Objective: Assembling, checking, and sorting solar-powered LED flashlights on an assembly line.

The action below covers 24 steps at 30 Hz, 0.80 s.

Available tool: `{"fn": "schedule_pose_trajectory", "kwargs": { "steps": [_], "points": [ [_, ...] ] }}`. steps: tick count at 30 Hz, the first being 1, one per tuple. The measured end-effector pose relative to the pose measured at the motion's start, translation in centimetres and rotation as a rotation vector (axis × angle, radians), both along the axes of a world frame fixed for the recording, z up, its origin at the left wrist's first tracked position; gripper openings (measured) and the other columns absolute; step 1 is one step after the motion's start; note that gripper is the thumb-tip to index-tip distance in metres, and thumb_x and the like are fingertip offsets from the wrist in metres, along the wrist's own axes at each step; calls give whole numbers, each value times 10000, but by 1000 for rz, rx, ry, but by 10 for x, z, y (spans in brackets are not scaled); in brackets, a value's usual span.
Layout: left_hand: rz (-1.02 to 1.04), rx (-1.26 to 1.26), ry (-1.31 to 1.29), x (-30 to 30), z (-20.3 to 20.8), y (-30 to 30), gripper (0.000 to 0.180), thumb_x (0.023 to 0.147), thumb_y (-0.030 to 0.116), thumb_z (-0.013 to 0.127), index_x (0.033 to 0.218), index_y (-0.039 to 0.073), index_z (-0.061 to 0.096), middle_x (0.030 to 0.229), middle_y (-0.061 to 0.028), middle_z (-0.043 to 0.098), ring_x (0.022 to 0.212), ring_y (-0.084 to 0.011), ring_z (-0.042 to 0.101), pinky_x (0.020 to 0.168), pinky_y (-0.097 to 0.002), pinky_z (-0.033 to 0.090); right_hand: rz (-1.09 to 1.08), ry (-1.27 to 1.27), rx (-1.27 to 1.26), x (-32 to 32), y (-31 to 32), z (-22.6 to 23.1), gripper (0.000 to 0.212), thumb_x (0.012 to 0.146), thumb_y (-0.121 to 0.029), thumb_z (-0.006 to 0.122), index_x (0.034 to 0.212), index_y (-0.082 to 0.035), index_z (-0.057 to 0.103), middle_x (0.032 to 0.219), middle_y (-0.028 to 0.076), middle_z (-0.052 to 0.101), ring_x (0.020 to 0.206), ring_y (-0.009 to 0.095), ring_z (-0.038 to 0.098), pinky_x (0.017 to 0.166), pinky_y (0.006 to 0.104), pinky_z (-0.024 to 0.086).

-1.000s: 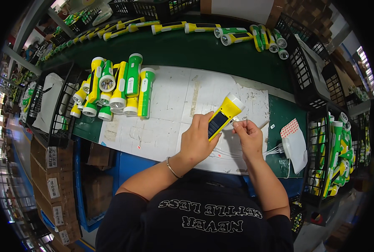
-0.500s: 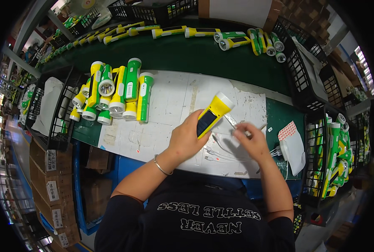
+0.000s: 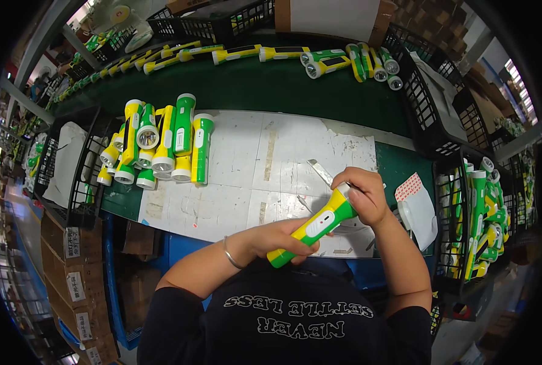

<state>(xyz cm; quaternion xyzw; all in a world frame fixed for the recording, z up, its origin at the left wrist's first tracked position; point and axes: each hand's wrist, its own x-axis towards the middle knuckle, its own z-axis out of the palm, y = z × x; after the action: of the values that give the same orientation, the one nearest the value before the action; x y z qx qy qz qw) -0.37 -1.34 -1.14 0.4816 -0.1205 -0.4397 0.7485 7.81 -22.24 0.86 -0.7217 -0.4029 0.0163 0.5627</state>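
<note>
Left hand (image 3: 283,237) wraps the lower body of a yellow-green flashlight (image 3: 316,224), fingers closed round it; right hand (image 3: 365,194) now cups the lens end, fingers curled tight, where a second ago it worked loose sheets on the white mat (image 3: 252,170) beside the torch, which was then standing more upright and farther from the body. Left of the flashlight, a cluster of finished torches (image 3: 161,143) lies on the mat's far corner; beyond it more run along the green belt (image 3: 252,82). Reads as a shift from sheets to torch head.
</note>
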Motion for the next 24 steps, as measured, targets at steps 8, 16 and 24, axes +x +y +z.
{"fn": "schedule_pose_trajectory", "kwargs": {
  "steps": [8,16,24],
  "points": [
    [292,863,-853,5,-5,-11,571,765,200,632,1255,64,372,1053,-215,564,926,-367,577,782,-406,468,-349,220,-373,4,6,-15,350,846,-337,478,784,-20,613,629,169,574,585,314,567,553,353,431],
    [421,312,-298,15,-18,-7,506,865,188,561,1293,57,325,1036,-158,563,872,-233,593,732,-340,498,-394,520,-81,-1,-5,-23,430,948,-370,349,987,-15,589,668,66,585,658,114,521,667,263,397],
    [494,-35,270,25,-25,-17,339,933,332,465,1195,125,405,890,-78,558,699,-152,554,564,-297,501,-284,649,-51,-54,-9,-29,374,951,-297,397,900,16,595,673,39,558,659,96,514,664,240,406]
  ]
}}
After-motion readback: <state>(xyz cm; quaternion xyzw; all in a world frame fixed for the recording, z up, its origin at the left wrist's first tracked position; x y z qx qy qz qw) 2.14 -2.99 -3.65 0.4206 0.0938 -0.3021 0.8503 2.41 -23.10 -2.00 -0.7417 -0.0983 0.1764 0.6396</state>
